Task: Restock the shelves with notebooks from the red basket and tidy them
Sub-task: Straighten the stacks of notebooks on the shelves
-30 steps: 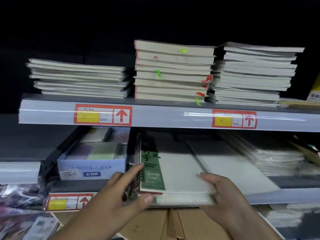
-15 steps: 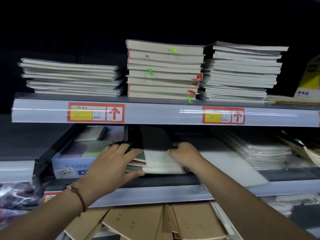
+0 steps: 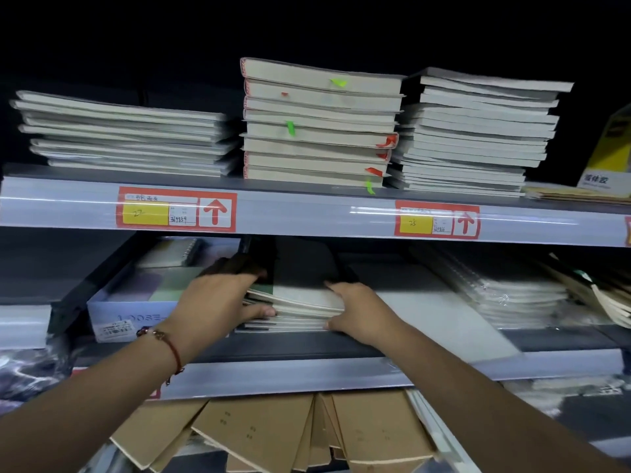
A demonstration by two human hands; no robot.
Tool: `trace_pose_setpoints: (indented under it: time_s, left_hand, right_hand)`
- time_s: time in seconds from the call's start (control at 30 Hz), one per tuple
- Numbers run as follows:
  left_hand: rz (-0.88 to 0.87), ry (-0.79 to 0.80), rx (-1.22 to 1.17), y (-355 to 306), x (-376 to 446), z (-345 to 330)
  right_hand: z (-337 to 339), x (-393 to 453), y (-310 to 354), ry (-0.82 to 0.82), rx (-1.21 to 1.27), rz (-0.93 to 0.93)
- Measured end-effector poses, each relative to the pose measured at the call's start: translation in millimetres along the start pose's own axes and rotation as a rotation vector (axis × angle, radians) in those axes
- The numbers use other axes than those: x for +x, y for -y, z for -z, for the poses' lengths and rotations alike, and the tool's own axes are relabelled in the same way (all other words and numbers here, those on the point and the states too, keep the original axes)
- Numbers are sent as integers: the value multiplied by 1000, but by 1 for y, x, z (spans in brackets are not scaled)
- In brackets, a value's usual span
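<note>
- Two hands bracket one stack of notebooks (image 3: 300,305) at centre frame, lying flat on the middle shelf (image 3: 307,346); you hold it from both sides, likely so the books slide back together and their edges square up.
- Your left hand (image 3: 213,303) sits against the stack's left edge: the thumb presses the side of the lower books while the fingers reach over the top into shadow. Their tips are too dark to make out, so how tightly they curl is unclear.
- Your right hand (image 3: 358,310) lies against the stack's right front corner, fingers fairly straight and close together, pressing rather than wrapping.
- The stack sits well back from the shelf's front lip, which suggests placing is nearly done and squaring up remains.
- Just left of the stack stands a pale blue box (image 3: 136,302) of spiral pads; just right lie flat white sheets (image 3: 426,302), then wrapped packs further right.
- Across the upper half of the frame, the top shelf (image 3: 307,213) carries three stacks, the middle stack (image 3: 321,126) tallest with coloured tabs.
- At bottom centre, brown kraft notebooks (image 3: 290,435) fan out untidily; they may want straightening.
- The red basket is out of view, motion blur smears the right side, and the shelf's rear is black.
</note>
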State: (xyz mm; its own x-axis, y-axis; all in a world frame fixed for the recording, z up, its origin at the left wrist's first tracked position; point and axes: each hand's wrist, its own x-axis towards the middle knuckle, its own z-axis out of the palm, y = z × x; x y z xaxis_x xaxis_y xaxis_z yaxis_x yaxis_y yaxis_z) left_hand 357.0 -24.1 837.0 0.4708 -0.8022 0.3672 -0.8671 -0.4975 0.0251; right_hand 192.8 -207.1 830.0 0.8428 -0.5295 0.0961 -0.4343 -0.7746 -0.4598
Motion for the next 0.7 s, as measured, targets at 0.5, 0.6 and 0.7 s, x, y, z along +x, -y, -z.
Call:
trace_pose_setpoints:
  time_s: [0.5, 0.6, 0.7]
  left_hand:
    - [-68, -98, 69, 6, -5, -23]
    - [-78, -119, 165, 2, 0, -27]
    - [-80, -140, 188, 0, -1, -28]
  right_hand:
    - [-18, 5, 9, -148, 1142, -451]
    - [-27, 7, 12, -240, 1117, -401]
    - [-37, 5, 17, -345, 1000, -322]
